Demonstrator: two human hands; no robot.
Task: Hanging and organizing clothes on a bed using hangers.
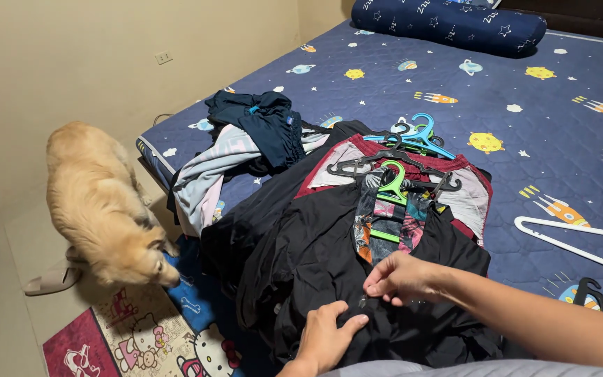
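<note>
We take the black, soft, crumpled cloth garment (329, 258) as our landmark; it lies on top of the clothes pile at the near edge of the bed, directly below us. Our right hand (400, 277) rests on its middle with thumb and fingertips drawn together, pinching a small fold of the fabric. Our left hand (326, 335) lies just nearer on the same cloth, fingers loosely together and pressed flat, holding it down.

We judge the garment light, limp and somewhat slick; it will sag and slide rather than keep a shape, so it is better taken at a seam or hem with both hands than by a mid-panel pinch.

Just beyond the garment a green plastic hanger (391, 187) sits on a patterned, multicoloured shirt (385, 223), with dark and blue hangers heaped farther back; their hooks could snag the cloth. To the right of the garment a white plastic hanger (581, 234) lies apart on the navy space-print quilted bedsheet (525, 139), and that side offers the widest room. To the left, the garment hangs over the bed's edge, and a golden, long-haired dog (102, 202) stands close beside it on a cartoon-print floor mat (141, 335), which crowds that side.
</note>
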